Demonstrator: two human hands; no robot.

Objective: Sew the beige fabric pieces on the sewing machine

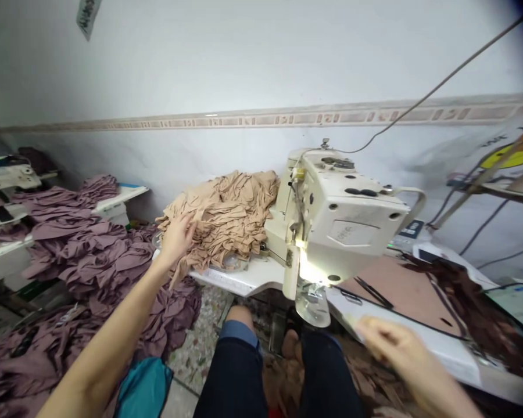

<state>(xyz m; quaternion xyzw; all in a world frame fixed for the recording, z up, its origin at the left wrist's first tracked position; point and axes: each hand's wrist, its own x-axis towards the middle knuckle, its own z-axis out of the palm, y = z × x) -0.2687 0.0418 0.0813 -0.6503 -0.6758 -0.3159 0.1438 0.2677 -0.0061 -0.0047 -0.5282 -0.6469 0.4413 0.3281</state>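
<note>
My left hand (179, 237) is closed on the edge of a tan cloth piece (203, 216), at the left side of a heaped pile of tan cloth pieces (235, 206). Right of the pile stands a cream industrial sewing machine (348, 217), its lamp lighting the needle area and a clear plate (312, 305) below. My right hand (387, 342) is blurred, just off the table's front edge, right of the machine head. Its fingers are curled together; whatever they may hold is too smeared to make out.
Mauve cloth (96, 249) hangs and piles up on the left, with a teal cloth (143, 386) near the floor. Black tweezers (375, 292) lie on the white table (440, 348). Dark brown strips (475, 302) and a phone-like screen (516, 305) are at the right.
</note>
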